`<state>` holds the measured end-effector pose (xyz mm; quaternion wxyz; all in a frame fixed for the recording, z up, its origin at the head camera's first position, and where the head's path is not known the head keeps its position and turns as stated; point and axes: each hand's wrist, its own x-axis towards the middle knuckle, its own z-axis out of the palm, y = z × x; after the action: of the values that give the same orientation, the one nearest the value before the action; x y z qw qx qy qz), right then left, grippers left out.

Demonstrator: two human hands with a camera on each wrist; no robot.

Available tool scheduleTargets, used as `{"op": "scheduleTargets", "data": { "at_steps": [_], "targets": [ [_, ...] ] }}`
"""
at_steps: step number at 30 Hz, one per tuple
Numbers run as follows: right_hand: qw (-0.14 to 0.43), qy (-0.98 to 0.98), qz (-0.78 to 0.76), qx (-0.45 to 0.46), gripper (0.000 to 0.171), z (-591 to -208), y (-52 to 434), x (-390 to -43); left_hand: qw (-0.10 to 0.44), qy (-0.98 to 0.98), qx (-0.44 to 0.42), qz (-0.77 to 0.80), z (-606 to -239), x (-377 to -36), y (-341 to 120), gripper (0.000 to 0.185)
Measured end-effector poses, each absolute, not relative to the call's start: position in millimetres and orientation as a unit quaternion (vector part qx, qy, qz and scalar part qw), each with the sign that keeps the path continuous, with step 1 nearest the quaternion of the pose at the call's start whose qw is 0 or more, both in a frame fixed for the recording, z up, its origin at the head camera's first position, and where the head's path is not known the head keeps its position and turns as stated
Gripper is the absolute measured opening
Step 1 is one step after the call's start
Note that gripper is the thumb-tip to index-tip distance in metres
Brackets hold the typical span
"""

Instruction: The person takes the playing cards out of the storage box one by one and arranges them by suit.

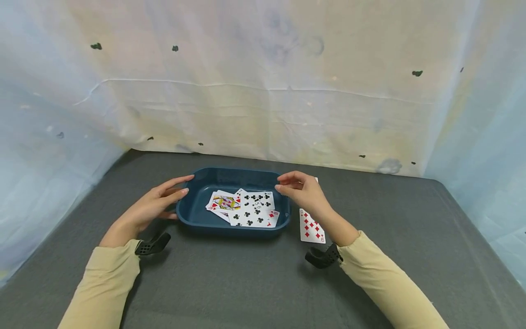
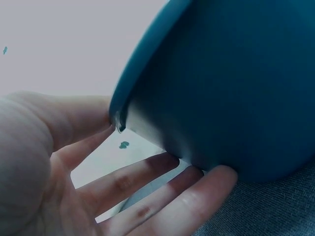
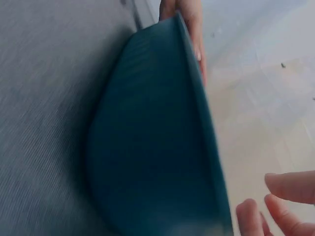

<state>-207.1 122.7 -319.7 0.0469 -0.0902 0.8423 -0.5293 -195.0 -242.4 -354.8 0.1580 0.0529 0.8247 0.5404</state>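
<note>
Both hands flanked the blue tray (image 1: 193, 214): left hand (image 1: 153, 206) fingers straight against it, right hand (image 1: 302, 189) fingers loosely curled, holding nothing. Club cards (image 1: 252, 209) lay inside; a nine of diamonds (image 1: 310, 228) lay on the counter (image 1: 246, 283).

you're at a makeshift recording booth, not a lived-in room: pale stained sheeting (image 1: 263, 82) closes off the whole upper frame and both sides, behind a grey cloth-covered table (image 1: 246, 283).
</note>
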Motion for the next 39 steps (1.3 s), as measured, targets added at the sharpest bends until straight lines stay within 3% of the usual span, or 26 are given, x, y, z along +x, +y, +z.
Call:
{"op": "scheduleTargets", "data": {
  "at_steps": [12,24,31,39],
  "targets": [
    [0.141,0.868,-0.468,-0.092,0.043,-317,85,-207,0.158,0.824,0.050,0.542,-354,-194,-240,0.064],
    [0.212,0.889,-0.387,-0.118,0.067,-327,65,-206,0.157,0.823,0.050,0.543,-355,-194,-239,0.066],
    [0.200,0.881,-0.389,-0.181,0.069,-337,57,-206,0.158,0.818,0.054,0.551,-356,-195,-238,0.062],
    [0.138,0.952,-0.241,-0.129,0.079,-341,54,-202,0.159,0.820,0.049,0.548,-357,-196,-235,0.061]
  ]
}}
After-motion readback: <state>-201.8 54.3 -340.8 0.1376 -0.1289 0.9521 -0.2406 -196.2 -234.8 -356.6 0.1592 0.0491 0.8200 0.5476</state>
